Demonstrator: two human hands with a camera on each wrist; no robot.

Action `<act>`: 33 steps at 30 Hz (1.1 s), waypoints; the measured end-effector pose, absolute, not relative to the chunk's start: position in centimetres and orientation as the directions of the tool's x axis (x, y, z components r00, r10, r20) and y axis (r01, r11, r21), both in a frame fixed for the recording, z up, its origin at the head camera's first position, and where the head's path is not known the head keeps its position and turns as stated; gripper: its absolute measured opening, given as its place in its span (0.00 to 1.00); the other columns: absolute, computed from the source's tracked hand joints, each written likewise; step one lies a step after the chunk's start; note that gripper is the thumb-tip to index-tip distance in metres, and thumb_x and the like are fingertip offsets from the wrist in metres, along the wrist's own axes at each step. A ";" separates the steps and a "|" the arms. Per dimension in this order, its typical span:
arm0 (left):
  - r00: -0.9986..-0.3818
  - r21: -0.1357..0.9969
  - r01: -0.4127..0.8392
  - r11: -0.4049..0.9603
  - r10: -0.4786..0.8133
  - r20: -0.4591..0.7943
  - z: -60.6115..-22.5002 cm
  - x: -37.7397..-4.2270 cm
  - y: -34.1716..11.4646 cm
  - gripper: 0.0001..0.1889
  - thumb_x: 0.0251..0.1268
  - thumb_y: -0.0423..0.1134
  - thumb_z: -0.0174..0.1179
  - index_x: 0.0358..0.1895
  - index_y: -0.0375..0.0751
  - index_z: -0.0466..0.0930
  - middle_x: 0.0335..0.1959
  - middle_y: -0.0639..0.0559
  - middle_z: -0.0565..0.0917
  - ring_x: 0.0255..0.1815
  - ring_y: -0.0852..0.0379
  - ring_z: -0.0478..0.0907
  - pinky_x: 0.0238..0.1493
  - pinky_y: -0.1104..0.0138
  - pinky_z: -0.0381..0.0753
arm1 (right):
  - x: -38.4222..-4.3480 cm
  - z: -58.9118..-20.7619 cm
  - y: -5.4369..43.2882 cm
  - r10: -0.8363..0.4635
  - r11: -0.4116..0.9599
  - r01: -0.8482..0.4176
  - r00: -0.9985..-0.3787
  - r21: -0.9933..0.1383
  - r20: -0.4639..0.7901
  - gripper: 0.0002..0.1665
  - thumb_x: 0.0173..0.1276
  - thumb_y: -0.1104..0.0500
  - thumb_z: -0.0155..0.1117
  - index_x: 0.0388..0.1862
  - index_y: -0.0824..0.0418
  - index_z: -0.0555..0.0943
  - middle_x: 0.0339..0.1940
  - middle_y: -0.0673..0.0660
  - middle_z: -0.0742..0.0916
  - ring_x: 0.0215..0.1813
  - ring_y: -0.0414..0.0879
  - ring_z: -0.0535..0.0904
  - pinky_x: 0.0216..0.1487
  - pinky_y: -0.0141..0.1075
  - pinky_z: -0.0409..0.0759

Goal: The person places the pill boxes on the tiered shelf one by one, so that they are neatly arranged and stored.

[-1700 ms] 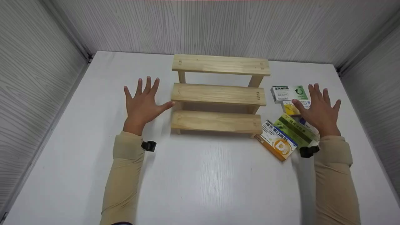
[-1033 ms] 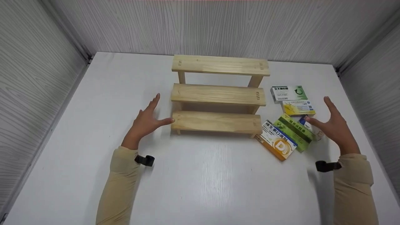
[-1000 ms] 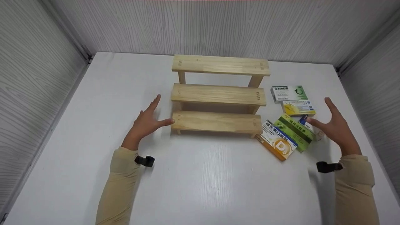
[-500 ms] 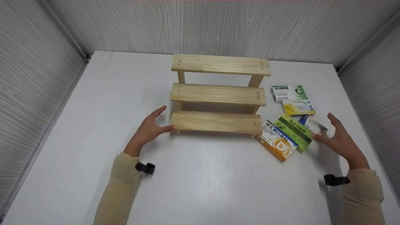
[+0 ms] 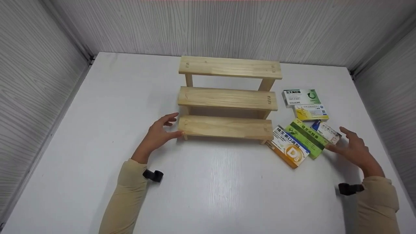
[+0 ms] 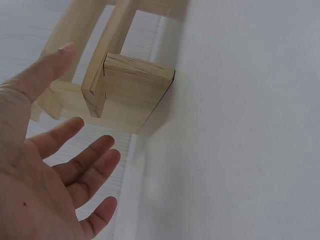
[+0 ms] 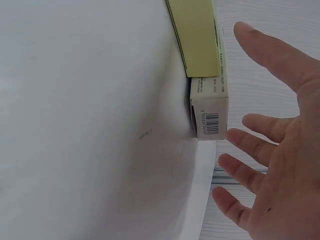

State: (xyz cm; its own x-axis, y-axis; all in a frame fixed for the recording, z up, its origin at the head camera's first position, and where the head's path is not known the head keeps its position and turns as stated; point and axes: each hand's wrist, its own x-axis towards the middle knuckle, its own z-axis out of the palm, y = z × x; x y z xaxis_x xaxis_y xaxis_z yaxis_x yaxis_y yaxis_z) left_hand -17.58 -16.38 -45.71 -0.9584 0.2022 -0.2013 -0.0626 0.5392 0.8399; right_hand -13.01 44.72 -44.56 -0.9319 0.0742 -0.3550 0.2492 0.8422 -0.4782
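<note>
My left hand (image 5: pixel 157 134) is at the left end of the lowest step of a three-tier wooden stand (image 5: pixel 224 126), thumb tip at its front corner. Its fingers are spread and loosely bent around nothing in the left wrist view. On the right, my right hand (image 5: pixel 354 151) hovers beside a small white-and-blue box (image 5: pixel 328 131), thumb and fingers apart. A green box (image 5: pixel 307 138) lies partly over that white box, as the right wrist view also shows. An orange-and-white vitamin D3 box (image 5: pixel 289 146) leans against the green one, close to the stand's right front leg.
Behind those boxes lie a yellow-and-white box (image 5: pixel 311 112) and a white-and-green box (image 5: pixel 302 97). All stand on a white table (image 5: pixel 208 188). Grey wood-grain panels (image 5: pixel 227 29) enclose its back and sides.
Both hands have come down and toward the person, from fingers spread wide to loosely bent. The right hand has uncovered the boxes. Stand and boxes stay put.
</note>
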 end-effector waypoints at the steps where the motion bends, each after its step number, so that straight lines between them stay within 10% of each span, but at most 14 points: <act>1: -0.958 0.839 -0.064 0.540 0.204 -0.204 -45.7 -17.6 -16.4 0.41 0.55 0.47 0.70 0.73 0.49 0.62 0.67 0.42 0.70 0.67 0.43 0.66 0.64 0.48 0.67 | -13.0 -44.6 44.8 0.076 0.842 0.254 -0.929 -0.477 -0.361 0.63 0.64 0.35 0.60 0.78 0.67 0.37 0.74 0.80 0.48 0.71 0.81 0.41 0.59 0.76 0.43; 22: -0.963 0.848 -0.038 0.528 0.208 -0.173 -46.4 -17.9 -16.3 0.35 0.57 0.44 0.69 0.70 0.47 0.66 0.56 0.39 0.76 0.52 0.45 0.72 0.46 0.63 0.70 | -13.3 -45.4 45.5 0.090 0.843 0.259 -0.932 -0.471 -0.351 0.55 0.67 0.34 0.57 0.75 0.71 0.50 0.72 0.78 0.58 0.69 0.77 0.52 0.58 0.74 0.47; 33: -0.945 0.877 -0.029 0.480 0.274 -0.181 -46.5 -18.0 -16.4 0.38 0.58 0.46 0.68 0.72 0.51 0.62 0.57 0.38 0.76 0.51 0.46 0.73 0.48 0.62 0.72 | -12.7 -44.8 46.4 0.074 0.810 0.205 -0.965 -0.550 -0.251 0.44 0.73 0.44 0.54 0.75 0.69 0.52 0.69 0.79 0.59 0.63 0.74 0.59 0.45 0.52 0.71</act>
